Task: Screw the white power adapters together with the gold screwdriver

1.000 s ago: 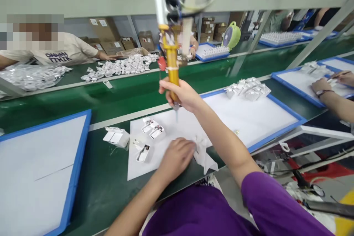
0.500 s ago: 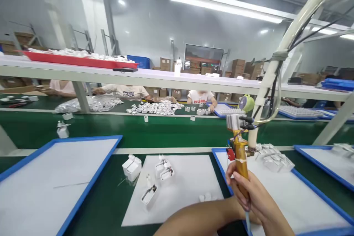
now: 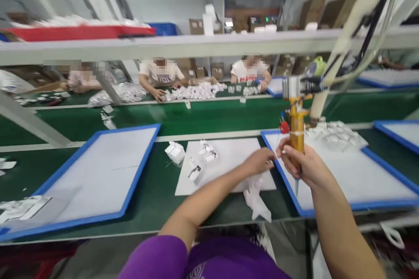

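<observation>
My right hand (image 3: 309, 163) is wrapped round a glue dispenser (image 3: 297, 133) with a gold-coloured body and a narrow tapered tip pointing down over the right tray. My left hand (image 3: 260, 161) is just left of it, above the right edge of a white sheet (image 3: 229, 174). Its fingers are curled and pinched together, slightly blurred; a tiny pale bit shows at the fingertips. Under that hand lies a crumpled white cloth or glove (image 3: 257, 202). On the sheet are small open white cases (image 3: 207, 150) and another open case (image 3: 194, 172). A white case (image 3: 175, 152) stands beside the sheet.
Blue-rimmed trays flank the sheet, one on the left (image 3: 131, 192) and one on the right (image 3: 327, 207), which holds clear-wrapped parts (image 3: 343, 135). A green conveyor belt (image 3: 212, 115) runs behind. Co-workers (image 3: 160, 74) sit beyond it at a pile of white parts (image 3: 196, 91). A shelf (image 3: 183, 48) crosses above.
The view has tilted downward. My left hand, earlier beneath my right wrist and mostly hidden, has moved left, over the sheet's edge. My right hand still grips the glue dispenser.
</observation>
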A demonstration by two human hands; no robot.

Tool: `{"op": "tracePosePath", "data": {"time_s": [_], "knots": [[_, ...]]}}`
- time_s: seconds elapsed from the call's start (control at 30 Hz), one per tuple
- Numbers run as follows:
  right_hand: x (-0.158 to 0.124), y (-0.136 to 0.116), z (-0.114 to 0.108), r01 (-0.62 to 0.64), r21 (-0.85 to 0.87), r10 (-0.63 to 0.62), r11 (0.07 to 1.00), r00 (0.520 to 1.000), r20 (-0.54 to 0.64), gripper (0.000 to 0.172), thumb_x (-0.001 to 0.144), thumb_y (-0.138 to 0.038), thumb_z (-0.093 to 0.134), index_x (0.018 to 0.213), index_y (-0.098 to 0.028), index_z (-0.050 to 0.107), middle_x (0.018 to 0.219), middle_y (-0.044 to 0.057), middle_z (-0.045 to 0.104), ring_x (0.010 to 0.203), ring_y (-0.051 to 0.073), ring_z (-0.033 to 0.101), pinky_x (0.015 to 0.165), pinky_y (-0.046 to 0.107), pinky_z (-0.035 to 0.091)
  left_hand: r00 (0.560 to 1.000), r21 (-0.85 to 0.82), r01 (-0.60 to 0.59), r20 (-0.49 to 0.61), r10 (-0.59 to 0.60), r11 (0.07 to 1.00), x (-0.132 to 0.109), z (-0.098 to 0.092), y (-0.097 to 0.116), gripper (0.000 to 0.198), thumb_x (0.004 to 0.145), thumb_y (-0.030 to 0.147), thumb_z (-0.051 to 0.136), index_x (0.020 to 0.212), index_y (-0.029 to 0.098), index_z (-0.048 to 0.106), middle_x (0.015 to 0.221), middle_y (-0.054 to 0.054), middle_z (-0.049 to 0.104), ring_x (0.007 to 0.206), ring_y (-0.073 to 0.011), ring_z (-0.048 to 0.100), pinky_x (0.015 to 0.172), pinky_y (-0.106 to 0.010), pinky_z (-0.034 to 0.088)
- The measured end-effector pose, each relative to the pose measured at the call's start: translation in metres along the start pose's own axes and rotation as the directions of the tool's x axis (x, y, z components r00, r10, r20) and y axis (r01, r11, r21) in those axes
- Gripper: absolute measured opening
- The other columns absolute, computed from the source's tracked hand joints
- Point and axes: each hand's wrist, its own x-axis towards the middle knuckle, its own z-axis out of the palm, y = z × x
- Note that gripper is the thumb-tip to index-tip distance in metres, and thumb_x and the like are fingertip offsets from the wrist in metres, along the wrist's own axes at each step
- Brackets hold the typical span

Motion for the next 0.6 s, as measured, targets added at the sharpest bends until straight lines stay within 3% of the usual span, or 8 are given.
{"op": "tracePosePath", "data": {"time_s": [0.13,0.27,0.33,0.47,0.6], "knots": [[0.006,-0.002,-0.003,0.021,0.039,-0.020,0.999,0.999,-0.031,0.028,0.080,-0.040,0.066,0.091,-0.020,0.051,0.075,0.000,0.059,0.033,0.004,0.034,0.025,0.016,0.025,0.990,-0.022,0.069,0.126,-0.066,0.997,-0.032,-0.010,-0.044,0.011,0.077,0.012,0.059,0.086,0.014,0.065,0.090,-0.007,0.061,0.080,-0.0170,0.059,0.077,-0.029,0.048],[0.007,-0.002,0.000,0.054,0.038,-0.053,0.998,0.998,-0.023,0.023,0.083,-0.036,0.063,0.093,-0.019,0.051,0.075,-0.001,0.058,0.034,0.004,0.034,0.026,0.015,0.025,0.974,-0.012,0.066,0.220,-0.062,0.998,-0.063,-0.011,-0.048,0.026,0.074,0.037,0.069,0.090,0.017,0.066,0.100,-0.008,0.060,0.091,-0.0212,0.059,0.086,-0.033,0.046],[0.008,-0.001,0.002,0.063,0.040,-0.063,0.997,0.998,-0.009,0.022,0.084,-0.036,0.062,0.094,-0.019,0.052,0.075,0.000,0.059,0.035,0.004,0.035,0.026,0.015,0.025,0.971,-0.054,0.096,0.223,-0.082,0.994,-0.070,-0.006,-0.045,0.031,0.067,0.034,0.075,0.092,0.018,0.065,0.105,-0.008,0.060,0.096,-0.0226,0.058,0.089,-0.034,0.045],[0.010,0.000,0.004,0.076,0.037,-0.075,0.996,0.997,-0.006,0.023,0.084,-0.036,0.063,0.093,-0.019,0.052,0.075,-0.001,0.059,0.034,0.004,0.035,0.026,0.015,0.024,0.972,-0.173,0.212,0.144,-0.188,0.962,-0.063,-0.003,-0.051,0.010,0.074,0.021,0.063,0.084,0.018,0.062,0.088,-0.004,0.064,0.085,-0.0183,0.060,0.083,-0.031,0.047],[0.011,-0.002,0.007,0.075,0.036,-0.075,0.997,0.997,-0.012,0.022,0.083,-0.036,0.063,0.091,-0.019,0.051,0.073,-0.001,0.058,0.034,0.004,0.034,0.027,0.016,0.024,0.937,-0.277,0.340,0.022,-0.348,0.899,-0.036,-0.014,-0.073,0.017,0.087,0.027,0.048,0.099,0.016,0.054,0.082,-0.004,0.065,0.072,-0.0134,0.061,0.068,-0.026,0.049]]}}
